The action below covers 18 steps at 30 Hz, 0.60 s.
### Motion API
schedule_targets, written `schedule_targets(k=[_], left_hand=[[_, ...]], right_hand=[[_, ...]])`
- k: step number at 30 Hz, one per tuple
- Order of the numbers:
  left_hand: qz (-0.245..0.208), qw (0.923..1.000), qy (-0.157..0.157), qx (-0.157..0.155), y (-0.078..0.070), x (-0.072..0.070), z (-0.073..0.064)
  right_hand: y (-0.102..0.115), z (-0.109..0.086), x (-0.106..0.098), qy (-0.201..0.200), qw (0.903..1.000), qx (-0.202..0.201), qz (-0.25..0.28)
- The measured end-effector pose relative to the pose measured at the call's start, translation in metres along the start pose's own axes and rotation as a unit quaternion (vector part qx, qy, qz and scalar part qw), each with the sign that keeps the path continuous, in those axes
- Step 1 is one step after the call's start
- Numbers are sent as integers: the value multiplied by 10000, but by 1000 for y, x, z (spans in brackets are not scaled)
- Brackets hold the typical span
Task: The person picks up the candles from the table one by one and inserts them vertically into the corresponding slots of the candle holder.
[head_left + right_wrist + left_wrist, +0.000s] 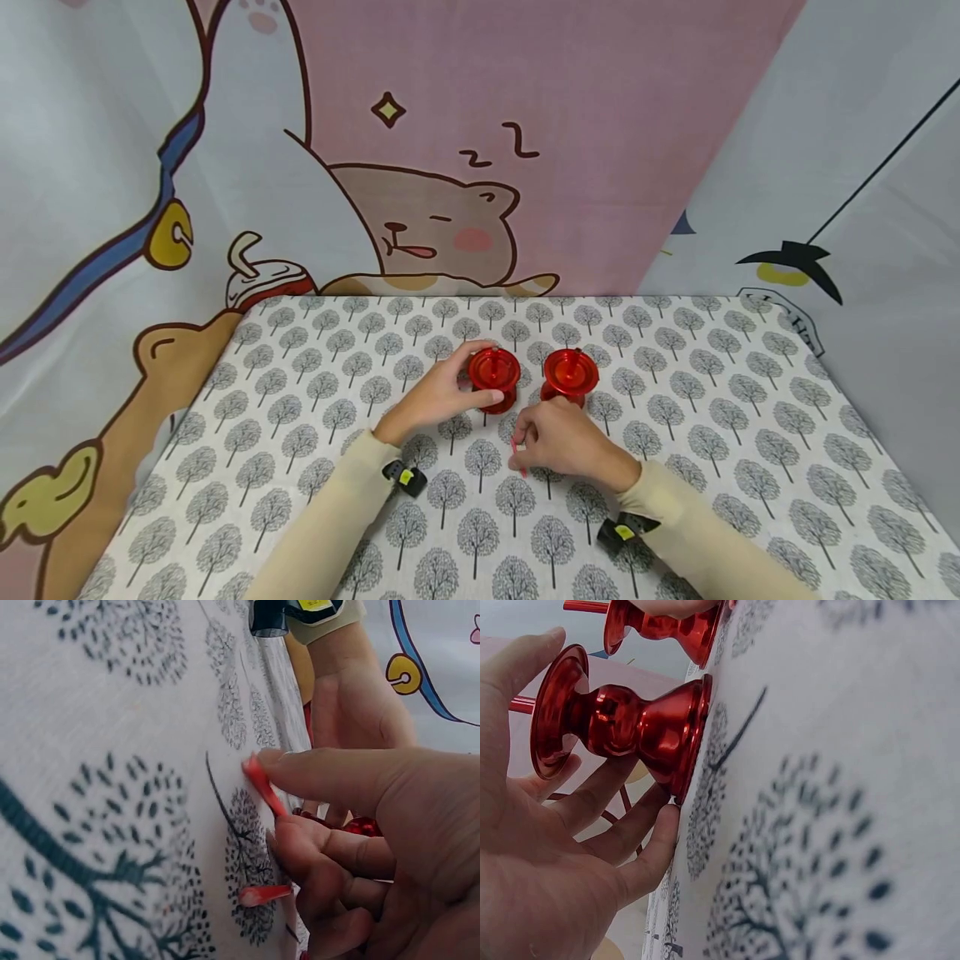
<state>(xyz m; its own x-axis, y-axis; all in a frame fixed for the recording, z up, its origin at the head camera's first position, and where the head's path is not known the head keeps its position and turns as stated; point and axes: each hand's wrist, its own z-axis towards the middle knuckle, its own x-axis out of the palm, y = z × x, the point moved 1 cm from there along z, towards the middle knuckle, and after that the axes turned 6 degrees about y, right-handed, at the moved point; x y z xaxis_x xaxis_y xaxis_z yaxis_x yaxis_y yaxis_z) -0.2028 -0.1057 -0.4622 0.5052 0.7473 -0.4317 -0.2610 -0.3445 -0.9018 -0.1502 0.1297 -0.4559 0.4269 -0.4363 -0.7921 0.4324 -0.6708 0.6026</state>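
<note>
Two shiny red candlesticks stand upright side by side on the patterned cloth, each with a wide dish top and a thin red rod rising from it. My left hand (442, 392) holds the left candlestick (611, 720), thumb and fingers curved around it. My right hand (562, 442) is just in front of the right candlestick (572, 372) and hides part of its base. Between thumb and index finger it pinches a small red stick (264, 785) with a paler end. A second short red piece (264, 895) shows beside the lower curled fingers.
A white cloth (322, 475) printed with grey trees covers the table. Behind the table hangs a cartoon curtain (600, 125) with a sleeping bear. Both wrists wear small black cameras, the left camera (405, 477) close to the cloth.
</note>
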Motion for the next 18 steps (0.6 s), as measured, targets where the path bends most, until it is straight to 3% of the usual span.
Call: schedule_targets(k=[18], left_hand=[[11, 10000, -4, 36, 0, 1, 0]], right_hand=[[9, 2, -3, 373, 9990, -228, 100]])
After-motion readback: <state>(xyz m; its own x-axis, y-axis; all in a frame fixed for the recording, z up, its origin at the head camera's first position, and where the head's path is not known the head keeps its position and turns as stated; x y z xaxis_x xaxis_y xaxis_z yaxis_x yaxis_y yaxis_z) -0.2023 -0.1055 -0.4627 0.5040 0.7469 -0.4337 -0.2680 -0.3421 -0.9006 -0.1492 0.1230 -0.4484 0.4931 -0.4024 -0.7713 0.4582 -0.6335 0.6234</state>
